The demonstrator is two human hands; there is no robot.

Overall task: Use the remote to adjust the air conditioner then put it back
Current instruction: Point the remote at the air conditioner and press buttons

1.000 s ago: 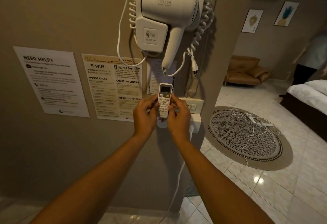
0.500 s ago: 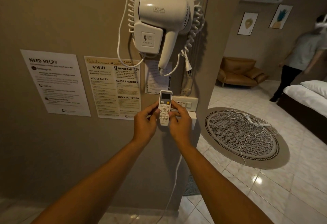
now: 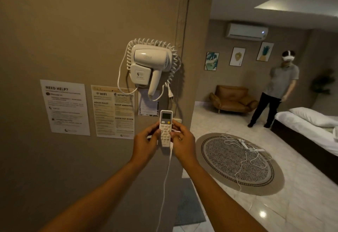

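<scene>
The remote (image 3: 165, 128) is being gripped upright by both hands (image 3: 146, 144) (image 3: 183, 144), facing the wall; signal is likely being missed, as the air conditioner (image 3: 247, 31) is sitting well aside.

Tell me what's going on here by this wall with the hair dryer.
A person holds a white remote upright in both hands, left hand and right hand, fingers on its sides near the buttons. It is in front of the wall, below the mounted hair dryer. The air conditioner hangs high on the far wall, a small light showing. Another person stands near the bed.
</scene>
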